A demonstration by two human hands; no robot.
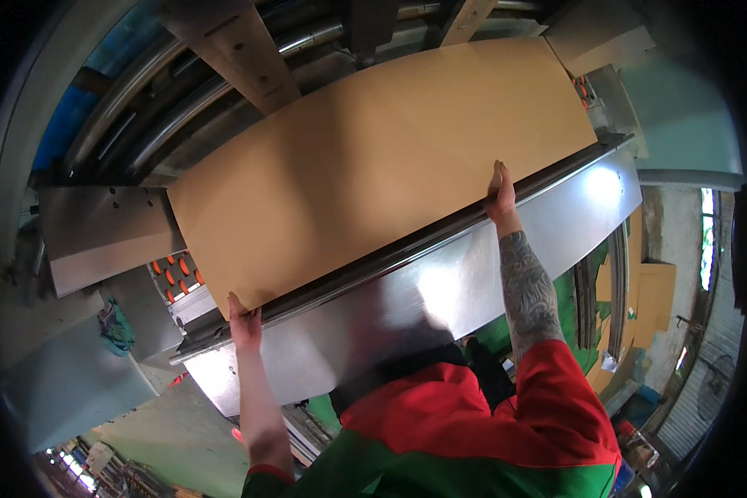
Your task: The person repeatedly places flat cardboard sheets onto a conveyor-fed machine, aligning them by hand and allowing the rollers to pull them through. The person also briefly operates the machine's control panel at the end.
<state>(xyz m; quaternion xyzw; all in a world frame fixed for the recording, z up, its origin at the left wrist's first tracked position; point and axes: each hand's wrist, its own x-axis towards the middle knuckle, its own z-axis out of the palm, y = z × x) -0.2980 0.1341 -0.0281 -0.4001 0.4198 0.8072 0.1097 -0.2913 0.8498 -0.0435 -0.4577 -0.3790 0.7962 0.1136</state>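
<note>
A large brown cardboard sheet [390,149] lies across the machine, its long near edge slanting up to the right. My left hand [245,325] is at its near left corner, with fingers stretched out and touching the edge. Further right along that edge, my right hand [501,199] rests against the sheet, fingers extended and pointing away from me. Neither hand is visibly wrapped round the cardboard; the undersides of the fingers are hidden. Just below the sheet's edge runs a dark metal bar [373,270], with a shiny sloping metal plate [390,311] in front of it.
Metal rollers [141,108] and a bracket [241,54] are beyond the sheet. Small orange wheels [176,278] show at its left, beside a metal side plate [116,232]. A crumpled green cloth [116,328] hangs at the left. Cardboard pieces [656,299] stand at the right.
</note>
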